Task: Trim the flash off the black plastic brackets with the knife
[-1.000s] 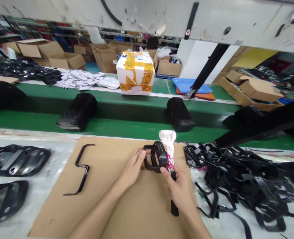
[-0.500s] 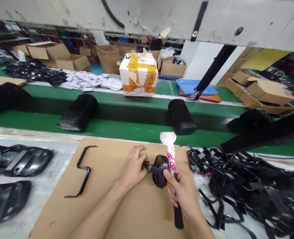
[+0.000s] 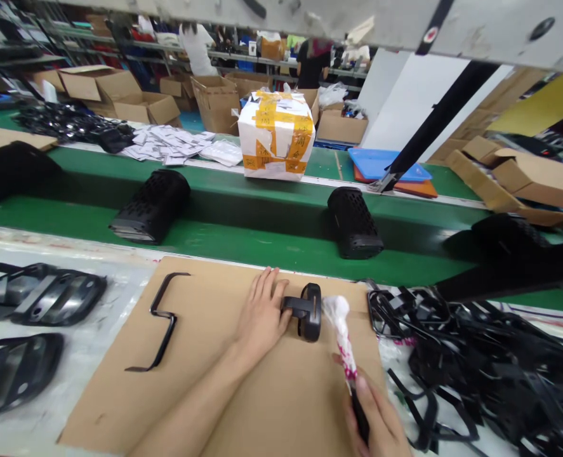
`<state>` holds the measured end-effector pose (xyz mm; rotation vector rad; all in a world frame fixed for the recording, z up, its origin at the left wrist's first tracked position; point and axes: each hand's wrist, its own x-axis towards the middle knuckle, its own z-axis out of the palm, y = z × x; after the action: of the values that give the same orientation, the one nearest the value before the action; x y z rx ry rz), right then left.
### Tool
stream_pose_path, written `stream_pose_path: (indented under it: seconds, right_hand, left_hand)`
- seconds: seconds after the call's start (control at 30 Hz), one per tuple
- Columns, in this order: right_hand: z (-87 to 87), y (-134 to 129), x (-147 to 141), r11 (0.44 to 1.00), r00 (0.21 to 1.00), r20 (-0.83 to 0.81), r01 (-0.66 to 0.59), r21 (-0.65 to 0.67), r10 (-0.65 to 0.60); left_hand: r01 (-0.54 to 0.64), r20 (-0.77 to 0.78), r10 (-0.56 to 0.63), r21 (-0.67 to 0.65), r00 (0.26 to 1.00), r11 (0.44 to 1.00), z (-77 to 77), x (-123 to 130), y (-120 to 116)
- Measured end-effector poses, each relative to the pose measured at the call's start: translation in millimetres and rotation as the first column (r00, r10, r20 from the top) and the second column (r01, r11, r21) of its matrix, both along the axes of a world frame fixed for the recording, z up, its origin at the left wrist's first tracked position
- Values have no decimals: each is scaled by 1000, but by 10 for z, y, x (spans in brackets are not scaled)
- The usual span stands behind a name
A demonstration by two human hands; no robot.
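- The black part [image 3: 311, 313] lies toward the far side of the cardboard sheet [image 3: 205, 304], which likely pads it from the bench.
- The left hand [image 3: 261, 311] rests palm down left of it; thumb and forefinger appear pinched on its left end, the other fingers lying forward on the sheet, presumably to steady it.
- The right hand [image 3: 376, 412], nearer and to the right, has its fingers clamped around the handle of a hammer-like tool [image 3: 345, 346]; the low grip seems to leave the head free.
- Its white-wrapped head, blurred, is just beside the part's right end; the wrapping probably softens contact.
- A bent strip [image 3: 165, 314] lies apart on the left.
- Black pieces heap [image 3: 490, 362] at right and frames [image 3: 52, 298] sit at left, seemingly for easy reach.
- Beyond runs a green belt [image 3: 243, 244].
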<state>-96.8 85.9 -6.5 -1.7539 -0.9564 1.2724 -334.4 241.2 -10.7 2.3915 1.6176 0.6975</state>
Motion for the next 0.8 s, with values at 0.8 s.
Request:
stream_pose_path:
  seconds: [0.8]
  right_hand:
    - [258,113,-297,990,980,-198,-18,-139,-10]
  left_hand:
    - [34,-3,-34,3,999,999,11,-22,6]
